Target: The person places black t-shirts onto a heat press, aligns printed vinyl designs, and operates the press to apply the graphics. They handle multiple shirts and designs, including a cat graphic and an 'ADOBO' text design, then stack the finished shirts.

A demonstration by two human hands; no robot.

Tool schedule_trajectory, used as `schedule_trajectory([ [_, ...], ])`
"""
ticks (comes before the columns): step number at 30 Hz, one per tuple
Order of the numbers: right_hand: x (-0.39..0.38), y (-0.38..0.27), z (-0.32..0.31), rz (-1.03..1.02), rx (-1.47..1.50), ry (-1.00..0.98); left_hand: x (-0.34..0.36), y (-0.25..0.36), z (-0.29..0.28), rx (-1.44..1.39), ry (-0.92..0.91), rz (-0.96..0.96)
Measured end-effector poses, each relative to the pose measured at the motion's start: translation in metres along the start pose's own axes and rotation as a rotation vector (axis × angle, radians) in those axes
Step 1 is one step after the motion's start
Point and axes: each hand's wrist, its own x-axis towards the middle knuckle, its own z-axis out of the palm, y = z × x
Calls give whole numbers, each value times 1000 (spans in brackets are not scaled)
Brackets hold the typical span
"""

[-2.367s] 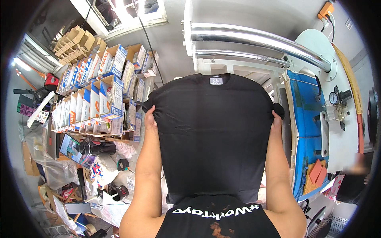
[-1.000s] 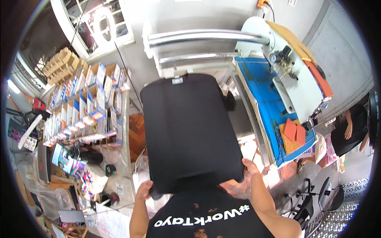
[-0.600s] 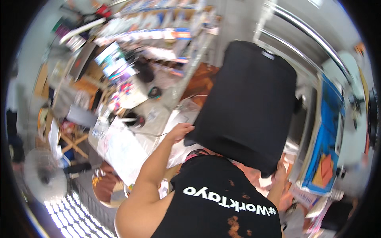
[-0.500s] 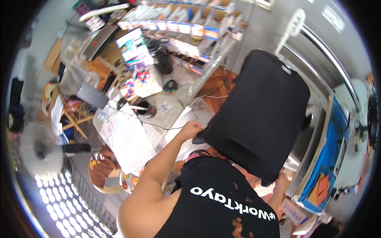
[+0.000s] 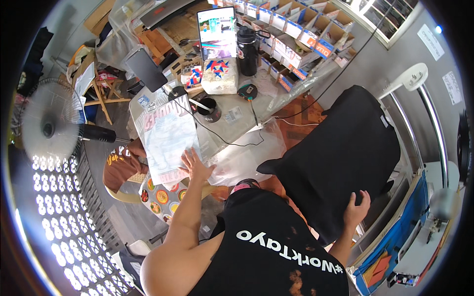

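Lying aslant: black shirt (image 5: 335, 143) at right, printed sheet (image 5: 170, 135) at left

The shirt's long axis runs diagonally, neck end and pale label (image 5: 384, 121) toward the metal rails (image 5: 437, 130) at upper right, hem end toward the person's body; the sheet lies on the table (image 5: 224, 127), its long axis pointing almost straight away from the person, far end leaning slightly left. The left hand (image 5: 197, 167) is over the sheet's near right corner, fingers spread, pinching nothing; whether the palm presses down cannot be told. The right hand (image 5: 356, 209) is at the shirt's near right edge, thumb and fingers parted; contact with the cloth is hard to judge.

What bears the shirt is mostly hidden beneath it; the left hand covers part of the sheet; the fan's (image 5: 49, 128) blades blur; the top edge cuts off the box racks (image 5: 291, 39).
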Motion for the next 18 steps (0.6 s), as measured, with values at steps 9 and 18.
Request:
schedule_trajectory([
  [9,-11,-30,21,-41,-131,-214,46,-121,-62,-186,181,232],
  [18,-19,-62,-4,-179,176,-91,-96,29,-288,537,204,375],
])
